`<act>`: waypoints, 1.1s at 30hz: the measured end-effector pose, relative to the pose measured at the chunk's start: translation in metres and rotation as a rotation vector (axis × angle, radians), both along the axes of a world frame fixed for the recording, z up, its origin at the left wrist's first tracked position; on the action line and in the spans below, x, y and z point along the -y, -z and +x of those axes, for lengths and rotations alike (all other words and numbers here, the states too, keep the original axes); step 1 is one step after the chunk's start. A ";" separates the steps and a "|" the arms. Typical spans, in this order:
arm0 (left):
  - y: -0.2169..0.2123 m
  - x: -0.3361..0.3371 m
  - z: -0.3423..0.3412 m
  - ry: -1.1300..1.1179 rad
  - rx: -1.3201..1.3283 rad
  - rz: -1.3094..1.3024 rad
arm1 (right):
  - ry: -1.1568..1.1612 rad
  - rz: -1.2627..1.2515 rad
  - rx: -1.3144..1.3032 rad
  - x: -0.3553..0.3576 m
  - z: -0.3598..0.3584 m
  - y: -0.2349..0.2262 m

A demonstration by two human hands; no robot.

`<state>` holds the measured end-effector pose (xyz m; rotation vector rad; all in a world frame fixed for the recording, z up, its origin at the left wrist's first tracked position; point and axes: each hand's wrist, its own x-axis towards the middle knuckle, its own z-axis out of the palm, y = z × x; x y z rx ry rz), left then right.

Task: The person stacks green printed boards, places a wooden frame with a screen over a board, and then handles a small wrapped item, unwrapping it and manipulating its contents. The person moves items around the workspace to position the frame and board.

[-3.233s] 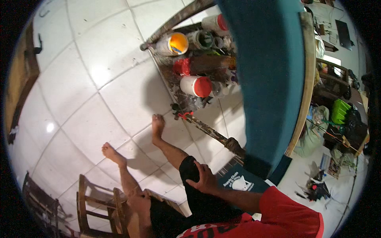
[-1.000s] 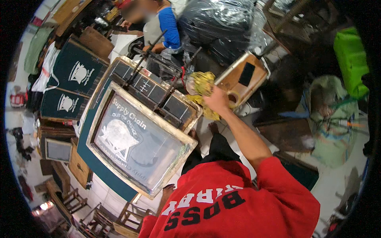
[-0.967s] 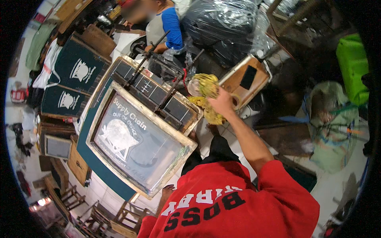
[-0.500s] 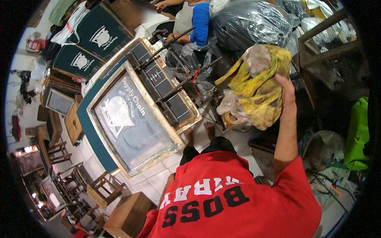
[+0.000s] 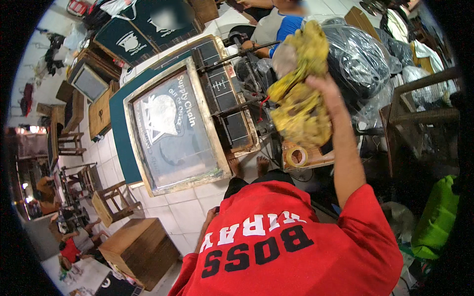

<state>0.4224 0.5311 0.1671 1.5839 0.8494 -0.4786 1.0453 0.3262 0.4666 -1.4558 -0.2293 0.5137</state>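
The right hand (image 5: 323, 88) clutches a stained yellow rag (image 5: 302, 116) at upper right of centre, its pickup seemingly done and what remains unclear, while the mostly hidden left hand (image 5: 212, 213) shows no readable grip, and a screen-printing frame (image 5: 173, 128) sits left of centre.

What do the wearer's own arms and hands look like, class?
The right sleeve is red and short; the left sleeve is red too. The right hand and forearm are bare, with no glove or wristband showing. The left hand is too hidden to detail.
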 end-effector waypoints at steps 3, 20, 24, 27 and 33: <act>-0.012 0.021 -0.002 -0.135 -0.038 0.021 | 0.116 -0.081 -0.250 -0.014 -0.033 0.075; -0.127 -0.014 0.122 0.893 -0.294 0.386 | 0.133 0.618 -0.405 0.075 -0.066 -0.014; -0.183 -0.005 0.248 0.310 0.485 0.085 | 0.108 0.526 -0.681 0.057 -0.096 0.020; -0.181 0.023 0.345 0.103 0.744 0.267 | 0.095 0.201 -0.900 0.022 -0.099 0.066; -0.137 0.083 0.382 0.060 0.424 -0.090 | -0.017 -0.029 -0.398 -0.001 -0.106 0.144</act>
